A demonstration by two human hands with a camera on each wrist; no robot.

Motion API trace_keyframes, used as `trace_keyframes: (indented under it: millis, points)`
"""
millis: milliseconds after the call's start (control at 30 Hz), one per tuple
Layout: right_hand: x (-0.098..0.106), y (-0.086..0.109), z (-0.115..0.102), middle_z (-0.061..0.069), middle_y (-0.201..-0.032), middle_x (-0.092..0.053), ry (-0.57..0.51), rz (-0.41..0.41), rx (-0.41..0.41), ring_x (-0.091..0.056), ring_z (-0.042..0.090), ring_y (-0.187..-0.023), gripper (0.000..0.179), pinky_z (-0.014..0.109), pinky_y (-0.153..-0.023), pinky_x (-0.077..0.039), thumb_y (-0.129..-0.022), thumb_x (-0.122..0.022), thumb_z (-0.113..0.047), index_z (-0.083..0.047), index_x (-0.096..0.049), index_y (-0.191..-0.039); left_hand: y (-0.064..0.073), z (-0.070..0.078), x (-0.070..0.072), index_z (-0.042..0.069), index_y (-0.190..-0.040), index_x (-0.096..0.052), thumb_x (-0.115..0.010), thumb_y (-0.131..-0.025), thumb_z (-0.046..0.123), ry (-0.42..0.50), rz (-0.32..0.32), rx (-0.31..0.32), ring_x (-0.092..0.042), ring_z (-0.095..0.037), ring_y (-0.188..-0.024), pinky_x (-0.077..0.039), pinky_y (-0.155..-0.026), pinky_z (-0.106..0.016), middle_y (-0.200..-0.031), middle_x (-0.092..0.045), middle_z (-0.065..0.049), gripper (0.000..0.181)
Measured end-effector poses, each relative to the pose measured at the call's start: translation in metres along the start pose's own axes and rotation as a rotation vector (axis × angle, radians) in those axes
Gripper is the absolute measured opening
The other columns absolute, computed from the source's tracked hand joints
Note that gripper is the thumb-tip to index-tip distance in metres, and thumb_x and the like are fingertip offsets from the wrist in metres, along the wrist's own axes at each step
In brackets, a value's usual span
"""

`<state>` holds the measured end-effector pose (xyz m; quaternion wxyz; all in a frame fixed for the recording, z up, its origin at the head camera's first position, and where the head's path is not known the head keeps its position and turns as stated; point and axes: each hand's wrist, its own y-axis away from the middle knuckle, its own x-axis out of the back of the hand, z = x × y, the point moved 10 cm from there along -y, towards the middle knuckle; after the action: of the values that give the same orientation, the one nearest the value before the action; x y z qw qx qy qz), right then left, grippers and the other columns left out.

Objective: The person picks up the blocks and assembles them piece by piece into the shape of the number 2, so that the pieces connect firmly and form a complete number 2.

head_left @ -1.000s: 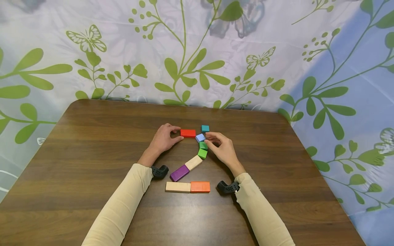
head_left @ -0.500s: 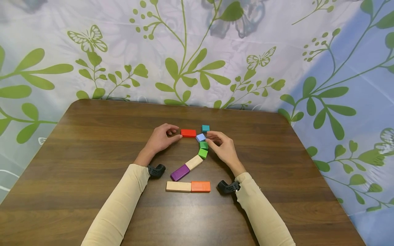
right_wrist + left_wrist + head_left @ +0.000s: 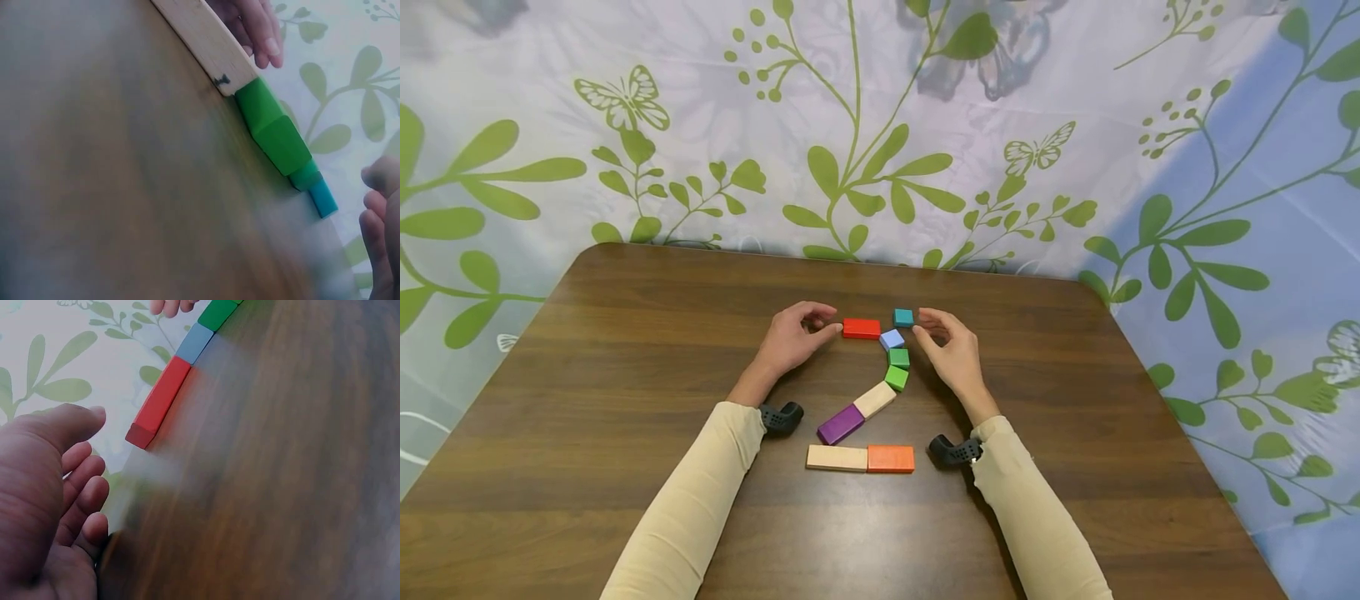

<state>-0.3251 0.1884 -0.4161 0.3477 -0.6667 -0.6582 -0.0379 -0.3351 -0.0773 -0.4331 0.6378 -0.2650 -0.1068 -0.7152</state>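
A red rectangular block (image 3: 861, 328) lies flat at the far end of a curved row of blocks. My left hand (image 3: 790, 337) is just left of it, fingers loosely bent and holding nothing; the left wrist view shows a gap between thumb and block. A light blue block (image 3: 892, 339) meets the red block's right end, followed by a dark green block (image 3: 898, 357) and a light green block (image 3: 897, 378). Behind the row sits a separate teal block (image 3: 903, 317). Just to its right is my right hand (image 3: 953, 350), thumb and fingers apart with nothing between them.
A plain wooden block (image 3: 875, 400) and a purple block (image 3: 841, 424) continue the row toward the front left. Nearer me, a longer wooden block (image 3: 837, 457) and an orange block (image 3: 891, 458) lie end to end. A patterned cloth (image 3: 880, 125) hangs behind the brown table (image 3: 647, 333).
My left hand has drawn back leftward from the red block. My right hand has left the light blue block's side and moved right, beside the teal block. The blocks keep their arrangement.
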Motion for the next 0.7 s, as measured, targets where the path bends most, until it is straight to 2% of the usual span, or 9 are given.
trace_keyframes:
  millis: [367, 700]
  points:
    - [-0.005, -0.013, 0.015, 0.014, -0.127, -0.070, 0.089, -0.007, -0.033, -0.068, 0.029, -0.110, 0.038, 0.042, -0.095, -0.057, -0.096, -0.074, -0.014, -0.004, -0.067, -0.132, 0.001, 0.001, 0.001, 0.007, -0.121, -0.073, -0.078, -0.094, 0.025, 0.004, 0.015, -0.019, -0.065, -0.025, -0.100, -0.050, -0.082, -0.034, -0.112, -0.072, -0.010, 0.033]
    - [-0.018, -0.019, 0.023, 0.016, -0.136, -0.066, 0.152, -0.139, -0.093, -0.064, 0.033, -0.121, 0.047, 0.042, -0.101, -0.054, -0.099, -0.072, -0.017, -0.002, -0.060, -0.142, 0.000, 0.000, 0.001, 0.008, -0.119, -0.074, -0.078, -0.094, 0.026, 0.008, 0.013, -0.018, -0.065, -0.025, -0.100, -0.049, -0.082, -0.034, -0.112, -0.072, -0.010, 0.031]
